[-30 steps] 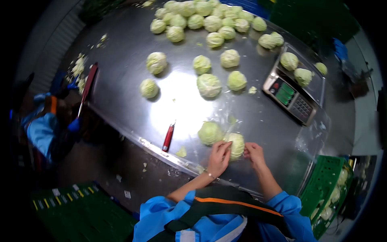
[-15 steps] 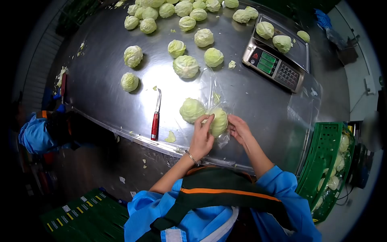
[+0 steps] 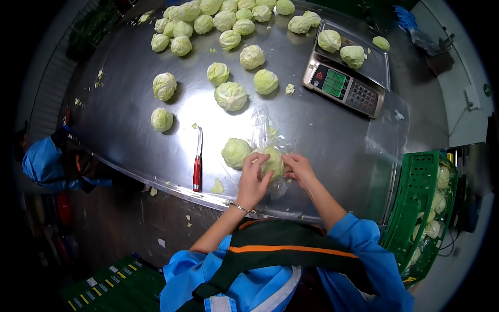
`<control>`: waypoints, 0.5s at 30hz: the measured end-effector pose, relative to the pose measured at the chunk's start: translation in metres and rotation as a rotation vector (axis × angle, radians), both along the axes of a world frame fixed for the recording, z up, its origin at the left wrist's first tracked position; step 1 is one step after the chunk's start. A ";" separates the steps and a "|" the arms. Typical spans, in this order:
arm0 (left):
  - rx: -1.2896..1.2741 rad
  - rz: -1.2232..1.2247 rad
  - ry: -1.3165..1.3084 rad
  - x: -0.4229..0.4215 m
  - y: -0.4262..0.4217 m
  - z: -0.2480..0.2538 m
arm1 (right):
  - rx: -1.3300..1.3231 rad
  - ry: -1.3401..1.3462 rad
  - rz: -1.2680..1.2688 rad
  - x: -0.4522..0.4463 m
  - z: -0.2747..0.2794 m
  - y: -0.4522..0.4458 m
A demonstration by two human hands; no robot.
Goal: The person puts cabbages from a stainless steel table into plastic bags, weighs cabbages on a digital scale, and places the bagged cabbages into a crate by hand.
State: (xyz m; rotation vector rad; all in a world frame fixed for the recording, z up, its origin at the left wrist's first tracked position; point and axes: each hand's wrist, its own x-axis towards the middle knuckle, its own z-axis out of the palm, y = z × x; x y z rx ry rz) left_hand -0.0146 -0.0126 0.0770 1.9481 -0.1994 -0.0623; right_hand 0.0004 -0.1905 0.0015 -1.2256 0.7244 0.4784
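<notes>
A pale green cabbage [image 3: 273, 162] sits at the near edge of the steel table, partly in a clear plastic bag [image 3: 262, 125] that spreads out beyond it. My left hand [image 3: 251, 182] grips the cabbage from its left side, thumb and fingers curled against the leaves. On the other side, my right hand [image 3: 299, 169] pinches the bag's film close to the cabbage. Touching distance from my left fingertips is a second cabbage [image 3: 236, 153], outside the bag. A knife with a red handle [image 3: 197, 174] lies to the left, beside a loose leaf [image 3: 217, 186].
Several cabbages [image 3: 231, 96] are spread over the steel table [image 3: 130, 151]. A scale [image 3: 343, 86] bearing two cabbages stands at the right, with another clear bag [image 3: 387, 127] near it. Green crates [image 3: 410, 192] flank the right edge. Another person [image 3: 49, 161] is at the left.
The view has shifted slightly, so the table's things appear further left. My left fingers have spread a little over the cabbage; my right hand stays at its right side.
</notes>
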 end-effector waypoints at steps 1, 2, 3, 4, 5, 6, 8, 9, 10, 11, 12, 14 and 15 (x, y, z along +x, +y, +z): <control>-0.034 0.012 -0.002 0.002 -0.004 0.000 | 0.027 -0.026 0.017 -0.001 -0.003 -0.003; -0.041 0.011 -0.064 0.008 -0.004 0.004 | 0.022 -0.045 0.022 -0.005 -0.002 -0.008; -0.049 0.012 -0.123 0.013 -0.004 0.014 | 0.015 -0.061 0.029 -0.011 0.010 -0.013; -0.059 0.012 -0.179 0.018 -0.005 0.025 | 0.005 -0.073 0.035 -0.016 0.025 -0.019; -0.095 0.045 -0.218 0.025 -0.005 0.035 | 0.047 -0.118 -0.057 -0.019 0.045 -0.024; -0.133 0.092 -0.127 0.031 -0.004 0.050 | 0.089 -0.164 -0.147 -0.021 0.068 -0.029; -0.189 0.132 -0.026 0.050 0.000 0.058 | 0.128 -0.257 -0.235 -0.024 0.097 -0.041; -0.194 0.118 0.024 0.057 0.003 0.060 | 0.123 -0.306 -0.239 -0.025 0.105 -0.049; -0.167 0.074 -0.071 0.060 0.001 0.067 | 0.113 -0.361 -0.248 -0.023 0.113 -0.056; -0.199 0.048 -0.069 0.061 -0.002 0.078 | 0.110 -0.390 -0.231 -0.023 0.124 -0.061; -0.231 0.021 -0.054 0.061 -0.006 0.085 | 0.103 -0.406 -0.215 -0.028 0.136 -0.065; -0.269 -0.035 0.034 0.071 -0.009 0.087 | 0.085 -0.450 -0.243 -0.033 0.139 -0.077; -0.239 -0.076 0.014 0.073 -0.014 0.086 | 0.075 -0.480 -0.287 -0.033 0.138 -0.087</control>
